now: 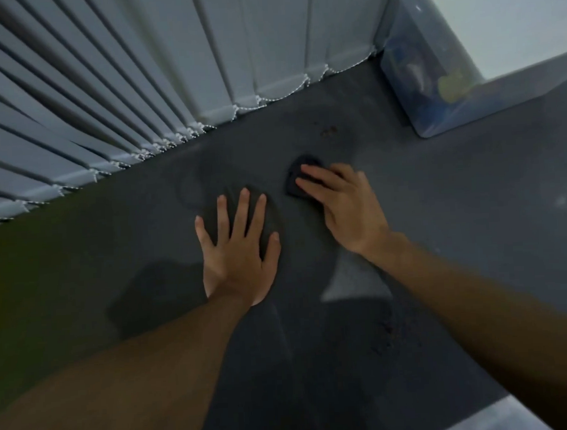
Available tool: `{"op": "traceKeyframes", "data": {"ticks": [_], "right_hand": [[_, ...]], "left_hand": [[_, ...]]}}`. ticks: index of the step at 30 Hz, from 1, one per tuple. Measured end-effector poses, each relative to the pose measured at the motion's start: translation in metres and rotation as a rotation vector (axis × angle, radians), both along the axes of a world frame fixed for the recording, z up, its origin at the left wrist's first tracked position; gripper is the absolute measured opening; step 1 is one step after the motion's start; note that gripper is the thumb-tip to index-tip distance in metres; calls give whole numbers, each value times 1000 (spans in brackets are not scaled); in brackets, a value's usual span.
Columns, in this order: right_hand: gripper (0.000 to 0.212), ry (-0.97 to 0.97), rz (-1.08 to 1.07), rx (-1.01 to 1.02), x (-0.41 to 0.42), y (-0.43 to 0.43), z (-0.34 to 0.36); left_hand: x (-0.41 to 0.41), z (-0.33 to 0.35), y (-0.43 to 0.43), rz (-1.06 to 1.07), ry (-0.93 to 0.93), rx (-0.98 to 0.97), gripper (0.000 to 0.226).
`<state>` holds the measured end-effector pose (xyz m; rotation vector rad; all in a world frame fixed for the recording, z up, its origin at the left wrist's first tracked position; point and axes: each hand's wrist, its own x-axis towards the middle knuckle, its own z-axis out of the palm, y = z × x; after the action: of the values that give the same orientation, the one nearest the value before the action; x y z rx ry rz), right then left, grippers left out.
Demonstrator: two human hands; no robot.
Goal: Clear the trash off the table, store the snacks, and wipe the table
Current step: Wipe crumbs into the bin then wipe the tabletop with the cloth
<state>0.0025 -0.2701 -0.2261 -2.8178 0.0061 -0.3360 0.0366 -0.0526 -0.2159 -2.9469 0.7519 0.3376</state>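
Separately, 2 hands (238, 253) (344, 208) press 1 table (456, 222) and 1 cloth (295, 181).

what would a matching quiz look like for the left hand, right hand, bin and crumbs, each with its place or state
Things:
1. left hand
2. right hand
3. bin
4. crumbs

Places or states:
a. pressing on the cloth
b. flat on the table, fingers spread
c. beyond the cloth, towards the blinds
d. far right corner

Pairs: 1-b, 2-a, 3-d, 4-c
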Motion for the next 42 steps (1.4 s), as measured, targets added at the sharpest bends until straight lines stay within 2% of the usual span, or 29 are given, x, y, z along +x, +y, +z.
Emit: {"op": "traceKeyframes", "data": {"ticks": [3,5,7,9,13,15,16,18,21,23,25,28,30,32,34,36,37,39,42], "right_hand": [[55,6,-294,-33,38,-35,3],[60,65,-500,36,62,-45,9],[61,111,-585,88,77,-40,12],[61,86,-514,69,81,-25,13],[53,7,10,20,66,1,1],[53,-8,135,-20,70,-10,-1],[55,-9,120,-46,77,-20,-1],[59,21,-62,-68,92,-42,3],[64,110,-471,69,114,-53,16],[66,139,-576,122,123,-37,21],[65,121,-466,109,122,-15,20],[60,80,-13,37,105,13,8],[58,71,196,5,101,9,6],[59,66,175,-47,108,-10,8],[59,58,-77,-35,116,-31,10],[60,71,-354,86,122,-36,14],[61,81,-425,130,123,-30,16],[62,100,-398,125,119,-9,17],[57,59,-70,48,101,9,9]], "left_hand": [[0,2,0,-1,4,-17,65],[1,3,0,-5,9,-13,66],[1,3,0,-9,12,-2,66],[2,2,0,-6,9,-1,67],[3,3,0,-3,14,-5,67],[2,3,1,-7,17,0,67],[2,3,1,-7,18,-2,67],[3,4,1,-8,22,-10,67],[4,5,0,-19,24,-7,67],[4,5,0,-22,26,-3,68],[4,5,0,-22,30,3,68],[4,7,-1,-15,42,10,69],[4,7,0,-15,47,21,68],[4,6,1,-17,44,22,68],[5,5,0,-20,42,16,68],[5,5,0,-21,44,18,68],[5,5,0,-23,44,20,68],[5,5,1,-20,43,20,68],[5,4,1,-18,40,30,68]]}}
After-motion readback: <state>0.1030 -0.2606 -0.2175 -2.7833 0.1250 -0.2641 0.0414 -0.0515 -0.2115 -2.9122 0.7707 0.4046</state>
